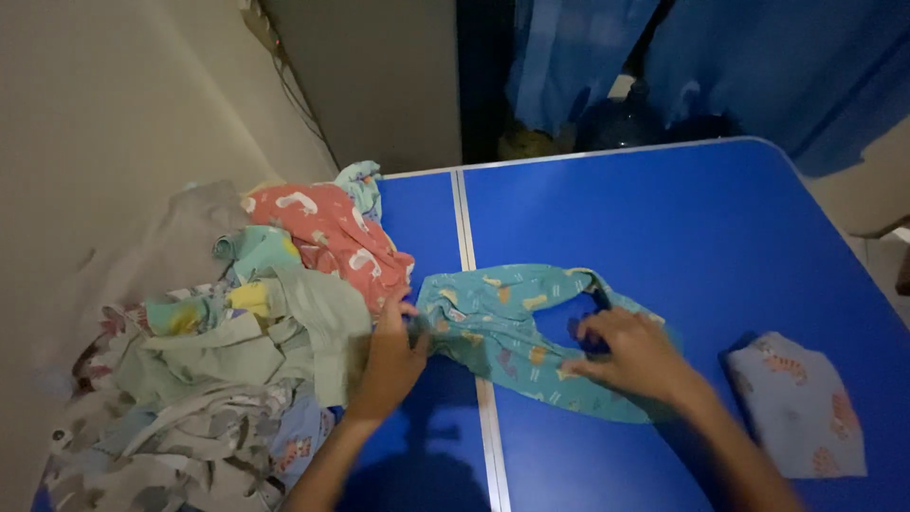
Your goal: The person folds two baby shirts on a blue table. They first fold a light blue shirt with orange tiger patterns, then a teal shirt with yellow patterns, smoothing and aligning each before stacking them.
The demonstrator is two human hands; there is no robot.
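Note:
A small teal garment (502,327) with a printed pattern lies spread across the middle of the blue table (664,218). My left hand (391,356) pinches its left end, next to the clothes pile. My right hand (630,358) presses down on its right part, fingers bent over the cloth near a gap where the table shows through.
A heap of small clothes (237,351) covers the table's left side, with a red patterned piece (327,232) on top. A folded pale blue garment (801,403) lies at the right. A silver seam (469,256) runs down the table. Blue curtains (758,57) hang behind.

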